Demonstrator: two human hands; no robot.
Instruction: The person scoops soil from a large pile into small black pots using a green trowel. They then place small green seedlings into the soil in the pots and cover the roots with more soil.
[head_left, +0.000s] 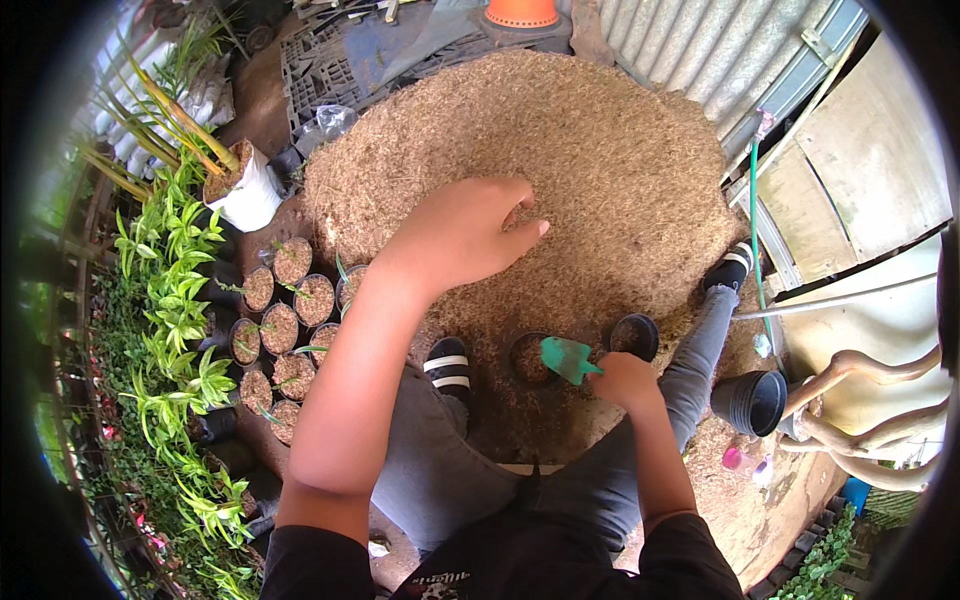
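Observation:
My left hand (480, 232) is raised over a wide heap of brown, fibrous potting material (585, 165); its fingers are curled and apart, and nothing shows in them. Low at the right, my right hand (624, 381) grips the handle of a green garden trowel (567, 358). The trowel's blade is above the right side of a black plant pot (528, 358) that has brown material inside. Another black pot (634, 337) stands just beyond my right hand, with some brown material in it. Both pots are between my feet, at the heap's near edge.
Several filled pots with small seedlings (279, 328) stand at the left, partly behind my left arm. Beyond them are leafy plants (176, 300) and a white grow bag (247, 195). Stacked black pots (750, 403), a green hose (756, 225) and driftwood (862, 442) are at the right.

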